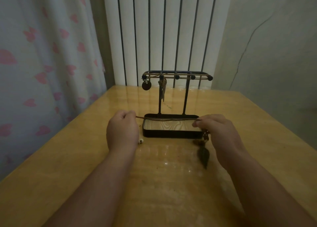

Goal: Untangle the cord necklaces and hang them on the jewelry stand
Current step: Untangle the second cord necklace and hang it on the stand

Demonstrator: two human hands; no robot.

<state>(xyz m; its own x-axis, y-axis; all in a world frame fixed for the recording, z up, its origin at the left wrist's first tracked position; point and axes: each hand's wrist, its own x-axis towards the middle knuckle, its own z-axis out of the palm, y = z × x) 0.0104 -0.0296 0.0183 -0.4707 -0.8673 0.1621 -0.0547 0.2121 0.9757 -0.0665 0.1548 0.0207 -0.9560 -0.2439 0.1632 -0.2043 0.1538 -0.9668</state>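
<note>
A black metal jewelry stand [186, 96] with a wood-bottomed tray stands mid-table. Brown cords run along its top rail; a round disc pendant [146, 85] and a long pendant [163, 89] hang from it. A brown cord necklace [168, 119] is stretched level above the tray between my hands. My left hand [122, 129] grips its left end in a fist. My right hand [217, 130] pinches its right end. Below my right hand dangle beads and a dark leaf-shaped pendant [203, 155]. A small white bead [141, 141] shows beside my left wrist.
The yellow wooden table [163, 184] reaches to a white ribbed radiator [164, 31] at the back. A curtain with pink hearts [42, 59] hangs on the left, and a grey wall [274, 47] rises on the right.
</note>
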